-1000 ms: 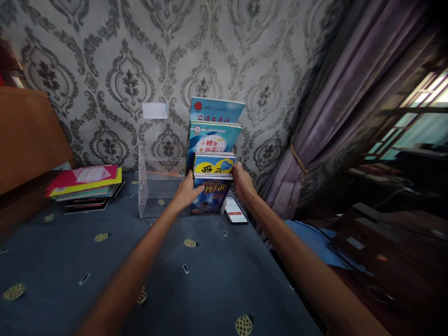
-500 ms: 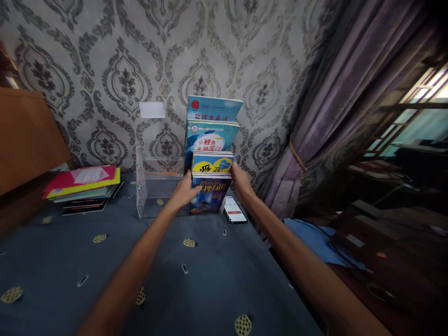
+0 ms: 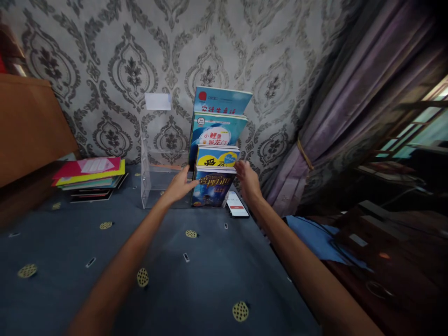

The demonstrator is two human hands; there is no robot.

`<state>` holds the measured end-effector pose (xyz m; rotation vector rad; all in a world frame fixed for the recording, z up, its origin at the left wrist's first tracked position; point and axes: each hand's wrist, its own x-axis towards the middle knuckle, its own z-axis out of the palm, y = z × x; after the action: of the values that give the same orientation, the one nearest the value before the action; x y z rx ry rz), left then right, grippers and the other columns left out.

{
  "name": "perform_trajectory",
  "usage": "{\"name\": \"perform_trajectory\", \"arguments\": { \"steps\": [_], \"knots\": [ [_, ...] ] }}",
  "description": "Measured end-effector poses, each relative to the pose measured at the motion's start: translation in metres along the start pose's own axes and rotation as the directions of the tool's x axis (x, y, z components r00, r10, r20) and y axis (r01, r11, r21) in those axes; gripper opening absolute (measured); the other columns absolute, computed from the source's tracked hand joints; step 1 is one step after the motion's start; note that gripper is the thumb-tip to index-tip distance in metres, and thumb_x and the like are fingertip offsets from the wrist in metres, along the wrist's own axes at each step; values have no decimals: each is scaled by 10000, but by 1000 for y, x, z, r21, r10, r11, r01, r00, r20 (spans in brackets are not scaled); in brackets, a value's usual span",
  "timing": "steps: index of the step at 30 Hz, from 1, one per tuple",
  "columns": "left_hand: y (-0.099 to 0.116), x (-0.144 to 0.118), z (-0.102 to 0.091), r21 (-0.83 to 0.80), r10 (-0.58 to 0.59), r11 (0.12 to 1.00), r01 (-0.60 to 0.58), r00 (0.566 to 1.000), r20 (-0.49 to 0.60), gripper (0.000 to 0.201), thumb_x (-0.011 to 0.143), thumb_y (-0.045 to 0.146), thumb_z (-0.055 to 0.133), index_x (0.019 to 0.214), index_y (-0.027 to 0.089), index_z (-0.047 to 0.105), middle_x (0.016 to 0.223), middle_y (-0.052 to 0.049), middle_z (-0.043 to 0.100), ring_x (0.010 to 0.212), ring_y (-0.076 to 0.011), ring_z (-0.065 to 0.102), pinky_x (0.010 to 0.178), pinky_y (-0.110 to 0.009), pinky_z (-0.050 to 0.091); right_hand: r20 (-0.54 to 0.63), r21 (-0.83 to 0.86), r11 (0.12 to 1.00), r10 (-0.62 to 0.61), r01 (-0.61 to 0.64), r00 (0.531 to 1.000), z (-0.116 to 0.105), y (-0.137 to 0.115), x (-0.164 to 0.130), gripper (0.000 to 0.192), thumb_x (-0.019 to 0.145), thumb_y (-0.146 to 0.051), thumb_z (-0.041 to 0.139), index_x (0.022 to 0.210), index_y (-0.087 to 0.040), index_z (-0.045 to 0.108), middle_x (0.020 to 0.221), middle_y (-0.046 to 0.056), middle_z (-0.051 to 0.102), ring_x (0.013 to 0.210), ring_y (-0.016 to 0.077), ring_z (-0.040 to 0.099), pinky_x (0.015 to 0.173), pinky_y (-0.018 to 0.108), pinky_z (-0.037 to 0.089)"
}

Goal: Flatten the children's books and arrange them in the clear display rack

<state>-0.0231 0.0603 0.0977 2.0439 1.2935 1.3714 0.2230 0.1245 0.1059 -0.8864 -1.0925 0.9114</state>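
Note:
A clear acrylic tiered rack (image 3: 151, 183) stands against the wall on a blue patterned cloth. Its right half holds several upright books in rising rows. The front one is a dark blue book (image 3: 212, 189), with a yellow book (image 3: 217, 157) behind it and two light blue books higher up. My left hand (image 3: 178, 185) lies with its fingers spread against the dark blue book's left edge. My right hand (image 3: 249, 180) touches the book's upper right corner with its fingertips. Neither hand closes around the book.
A phone (image 3: 237, 206) lies with its screen lit just right of the rack. A stack of flat books (image 3: 91, 176) with a pink cover on top sits at the left. A wooden board (image 3: 30, 126) leans at far left, and a purple curtain (image 3: 336, 112) hangs at right.
My left thumb has come off the dark blue book's cover and the hand now rests at its edge. The view has shifted slightly; the books stand as before.

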Motion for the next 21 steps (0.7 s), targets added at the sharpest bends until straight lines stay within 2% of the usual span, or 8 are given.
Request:
{"name": "perform_trajectory", "arguments": {
  "steps": [3, 8, 11, 14, 21],
  "knots": [
    [-1, -13, 1, 65, -59, 996, 59, 998, 1, 682, 834, 396, 639, 1427, 102, 477, 1468, -207, 537, 1368, -370, 491, 1158, -550, 366, -15, -26, 999, -32, 32, 999, -4, 7, -19, 577, 876, -664, 553, 1180, -202, 716, 1287, 102, 711, 1237, 269, 634, 1048, 440, 481],
    [2, -21, 16, 29, 16, 999, -18, 999, 38, 709, 829, 315, 620, 1486, 139, 419, 1431, -178, 571, 1348, -333, 507, 1158, -514, 378, 104, 10, 996, -92, 91, 990, 2, 9, -48, 521, 894, -628, 555, 1226, -258, 712, 1303, 35, 706, 1298, 245, 582, 1120, 455, 431],
    [2, -20, 23, -2, 37, 999, -37, 999, 30, 728, 822, 291, 620, 1501, 153, 399, 1414, -169, 577, 1327, -330, 517, 1137, -512, 401, 128, 57, 991, -127, 120, 984, 7, 7, -53, 503, 904, -596, 564, 1228, -243, 715, 1294, 42, 708, 1313, 241, 571, 1145, 444, 408],
    [2, -19, 26, -12, 44, 999, -43, 999, 18, 736, 808, 263, 631, 1499, 149, 402, 1413, -170, 569, 1315, -326, 519, 1133, -504, 405, 126, 34, 989, -149, 146, 981, 7, 6, -53, 519, 909, -610, 541, 1224, -237, 720, 1299, 50, 705, 1317, 248, 564, 1152, 453, 398],
    [6, -19, 21, 6, 7, 1000, -7, 999, 36, 748, 793, 231, 626, 1501, 141, 400, 1388, -171, 571, 1281, -313, 536, 1122, -489, 413, 105, -1, 989, -145, 146, 984, 8, 4, -55, 537, 884, -632, 548, 1197, -235, 728, 1314, 53, 696, 1305, 253, 562, 1118, 448, 427]
  ]
}}
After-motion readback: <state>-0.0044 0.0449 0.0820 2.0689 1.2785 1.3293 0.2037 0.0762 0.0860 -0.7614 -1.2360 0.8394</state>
